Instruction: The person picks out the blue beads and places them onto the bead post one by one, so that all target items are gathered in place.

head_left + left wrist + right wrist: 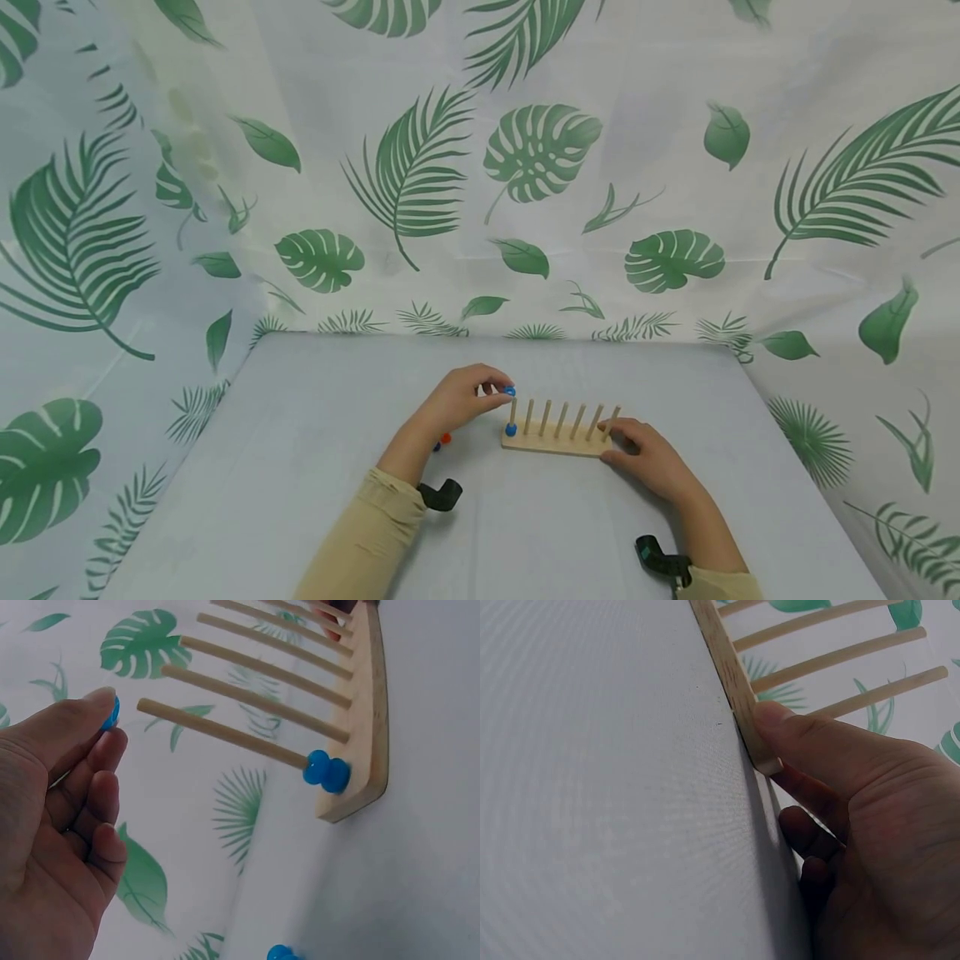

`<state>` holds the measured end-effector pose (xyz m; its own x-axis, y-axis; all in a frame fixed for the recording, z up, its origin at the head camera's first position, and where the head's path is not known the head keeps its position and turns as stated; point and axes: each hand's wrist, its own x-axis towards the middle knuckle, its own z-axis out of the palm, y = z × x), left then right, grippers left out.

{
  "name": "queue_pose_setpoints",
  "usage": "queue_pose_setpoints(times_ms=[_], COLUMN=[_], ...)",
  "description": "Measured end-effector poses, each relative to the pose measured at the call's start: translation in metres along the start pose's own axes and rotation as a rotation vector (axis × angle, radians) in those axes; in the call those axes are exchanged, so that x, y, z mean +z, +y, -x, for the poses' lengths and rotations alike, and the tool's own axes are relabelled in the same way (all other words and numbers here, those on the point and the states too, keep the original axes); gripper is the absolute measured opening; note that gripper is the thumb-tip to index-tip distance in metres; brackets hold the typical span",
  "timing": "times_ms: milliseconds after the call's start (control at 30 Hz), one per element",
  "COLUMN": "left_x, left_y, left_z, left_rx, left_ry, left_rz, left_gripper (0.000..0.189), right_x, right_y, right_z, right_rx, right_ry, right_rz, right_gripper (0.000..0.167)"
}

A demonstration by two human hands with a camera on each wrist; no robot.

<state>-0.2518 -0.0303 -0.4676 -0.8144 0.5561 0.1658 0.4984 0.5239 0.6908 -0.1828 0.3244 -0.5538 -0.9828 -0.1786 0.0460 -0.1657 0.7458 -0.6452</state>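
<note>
A wooden peg board [555, 447] with a row of several upright pegs lies on the white table. My left hand [459, 398] pinches a small blue bead [112, 717] between thumb and fingers. In the head view that bead is right by the tip of the leftmost peg; the left wrist view has it apart from the peg tip. Low on that same peg sit blue rounded bead shapes [327, 772], against the base; the other pegs carry no beads. At the board's right end, my right hand [651, 457] grips the base, thumb on its near edge.
Beside the left wrist, an orange bead [446, 437] and a dark blue bead [437, 447] lie on the table [525, 533], partly hidden by the arm. A leaf-patterned curtain [450, 192] hangs behind the table and along its sides.
</note>
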Motion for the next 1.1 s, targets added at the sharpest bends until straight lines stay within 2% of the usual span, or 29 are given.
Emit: queue_pose_setpoints(times_ms=[400, 833, 1100], left_x=[0.009, 0.015, 0.026], left_y=[0.0, -0.002, -0.011], left_z=[-0.005, -0.002, 0.0], left_rx=[-0.013, -0.028, -0.057], left_ry=[-0.016, -0.036, -0.029], left_rz=[-0.001, 0.002, 0.005], left_gripper=[0.02, 0.021, 0.021], right_x=[0.0, -0.001, -0.001], right_y=[-0.001, -0.002, -0.003], right_z=[0.0, 0.001, 0.0], right_rx=[-0.008, 0.014, 0.005], right_ry=[0.006, 0.0, 0.008], right_rz=[-0.003, 0.001, -0.001], right_gripper=[0.044, 0.045, 0.043])
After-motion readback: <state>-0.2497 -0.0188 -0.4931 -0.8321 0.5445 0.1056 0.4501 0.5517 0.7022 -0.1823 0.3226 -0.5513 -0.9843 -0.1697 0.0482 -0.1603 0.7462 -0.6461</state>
